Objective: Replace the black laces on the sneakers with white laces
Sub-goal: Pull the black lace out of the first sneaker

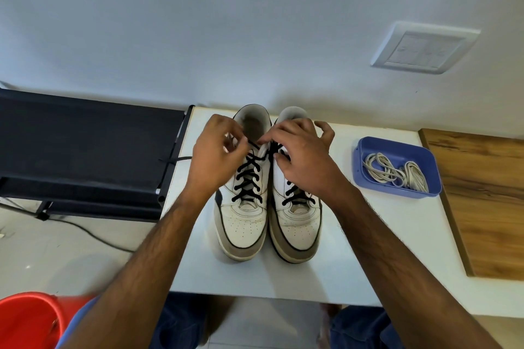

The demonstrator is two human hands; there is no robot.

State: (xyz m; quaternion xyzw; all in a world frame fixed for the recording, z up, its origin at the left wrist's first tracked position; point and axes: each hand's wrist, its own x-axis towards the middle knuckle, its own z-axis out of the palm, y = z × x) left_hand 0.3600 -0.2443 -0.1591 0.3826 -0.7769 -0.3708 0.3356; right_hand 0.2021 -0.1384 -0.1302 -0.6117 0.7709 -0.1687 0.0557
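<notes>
While both sneakers (266, 193) sit mid-table (368, 249), white laces (395, 173) right of them in the blue tray (365, 150), left hand (218, 153) pinches the left shoe's black lace (248, 176) at the top eyelets; right hand (303, 156) curls over the tongue, steadying. Loosen crossings top-down; don't yank.

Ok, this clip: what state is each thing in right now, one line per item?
Left sneaker: black lace threaded, top being undone.
Right sneaker: laced in black.
Black lace: one end trails off the table's left edge.
White laces: loosely coiled in the tray, unused.
Blue tray: right of the sneakers, on the table.
Left hand: pinching the lace.
Right hand: fingers curled at the sneaker tops.
</notes>
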